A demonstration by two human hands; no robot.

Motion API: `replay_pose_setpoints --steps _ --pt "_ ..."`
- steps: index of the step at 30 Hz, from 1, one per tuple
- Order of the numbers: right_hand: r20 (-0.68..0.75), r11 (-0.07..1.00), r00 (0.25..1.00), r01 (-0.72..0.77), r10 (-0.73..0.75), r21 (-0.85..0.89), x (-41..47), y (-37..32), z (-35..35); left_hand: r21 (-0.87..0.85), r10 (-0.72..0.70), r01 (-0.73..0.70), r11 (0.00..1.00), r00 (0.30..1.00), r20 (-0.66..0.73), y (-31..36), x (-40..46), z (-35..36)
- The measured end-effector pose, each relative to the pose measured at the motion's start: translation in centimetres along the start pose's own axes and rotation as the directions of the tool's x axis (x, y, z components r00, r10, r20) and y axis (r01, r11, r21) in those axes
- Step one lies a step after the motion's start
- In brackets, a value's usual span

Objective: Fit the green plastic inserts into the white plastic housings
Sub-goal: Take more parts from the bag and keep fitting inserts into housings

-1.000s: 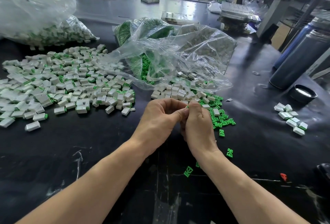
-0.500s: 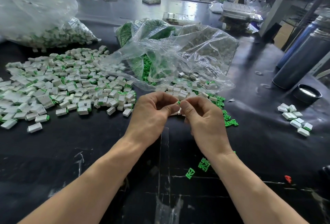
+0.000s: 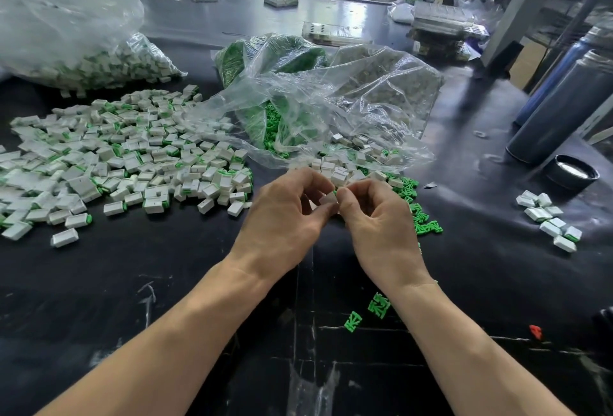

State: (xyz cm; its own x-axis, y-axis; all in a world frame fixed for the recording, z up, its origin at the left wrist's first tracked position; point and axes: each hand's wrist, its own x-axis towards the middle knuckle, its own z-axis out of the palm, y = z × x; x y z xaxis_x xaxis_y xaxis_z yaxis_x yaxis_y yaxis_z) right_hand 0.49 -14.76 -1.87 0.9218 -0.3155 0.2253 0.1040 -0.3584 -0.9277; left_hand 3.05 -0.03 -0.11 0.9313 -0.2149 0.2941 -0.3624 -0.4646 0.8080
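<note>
Both hands pinch one white housing (image 3: 328, 199), left hand (image 3: 285, 216), right hand (image 3: 378, 220)

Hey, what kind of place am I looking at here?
Probably a factory assembly bench: a big pile of white housings, clear bags of green inserts, and a black worktable under metal racking.

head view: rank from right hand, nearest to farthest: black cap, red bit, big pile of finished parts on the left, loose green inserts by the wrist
From the right hand:
1. Loose green inserts, just below the wrist.
2. Red bit, lower right on the table.
3. Black cap, upper right, close to the red bit's range; hard to separate.
4. Pile of finished parts, far left.
</note>
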Motion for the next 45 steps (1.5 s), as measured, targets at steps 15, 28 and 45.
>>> replay_pose_setpoints --steps 15,28,45 --pt "0.124 0.993 0.99 -0.06 0.072 -0.1 0.0 0.9 -0.4 0.646 -0.066 0.18 0.742 0.978 -0.197 -2.2 2.1 -4.0" --pt "0.189 0.988 0.977 -0.069 0.095 -0.137 0.0 0.7 -0.7 0.734 -0.241 0.34 0.588 0.94 -0.242 -2.8 2.9 -6.6" --pt "-0.049 0.982 0.996 -0.082 0.074 -0.173 1.1 0.2 -2.1 0.464 0.027 -0.037 0.885 0.999 0.027 -1.3 1.1 -0.2"
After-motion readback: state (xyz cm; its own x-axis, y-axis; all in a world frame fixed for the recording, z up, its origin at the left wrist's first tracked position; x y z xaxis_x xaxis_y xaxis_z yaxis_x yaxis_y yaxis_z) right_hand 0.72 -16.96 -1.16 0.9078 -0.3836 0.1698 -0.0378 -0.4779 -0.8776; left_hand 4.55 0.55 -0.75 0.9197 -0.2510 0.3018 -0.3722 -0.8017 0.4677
